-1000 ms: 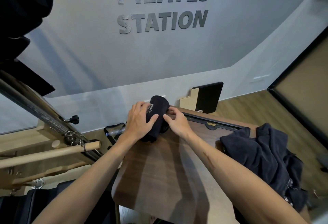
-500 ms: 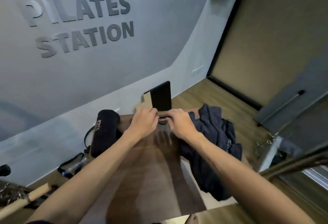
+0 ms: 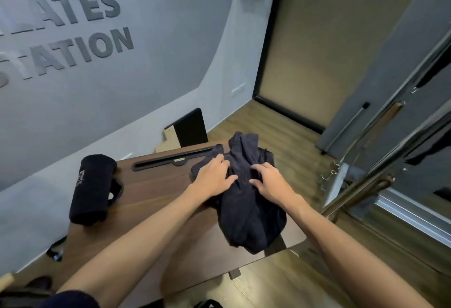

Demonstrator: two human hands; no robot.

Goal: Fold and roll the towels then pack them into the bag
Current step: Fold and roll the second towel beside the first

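Rolled towel (image 3: pixel 91 189) lies at the bench's left end, a tight dark cylinder, one end toward the wall, well apart from both hands. It looks finished; no bag can be made out for certain, though a dark strap or pouch shows just beside and under the roll.

Left hand (image 3: pixel 213 177) rests on the near left part of the crumpled towel (image 3: pixel 249 200); fingers (image 3: pixel 218 161) spread and nearly straight, pressing on cloth, not gripping. Right hand (image 3: pixel 269 183) sits just beside it on the same heap, fingers bent at the knuckles and digging into a fold; whether they pinch cloth cannot be told.

Judgement: the step in hand is opening this second towel. It would go best by finding two corners, lifting and shaking the cloth flat, then laying it across the bare middle of the bench (image 3: pixel 156 200) before folding.

The heap overhangs the bench's right front corner, so a loose pull could drop it to the floor.

Around: a long slot (image 3: pixel 170 160) runs along the bench's far edge, where a hem might catch. A dark board (image 3: pixel 189 128) leans on the wall behind. Metal frame rails (image 3: pixel 380 136) stand to the right, apart from the work.
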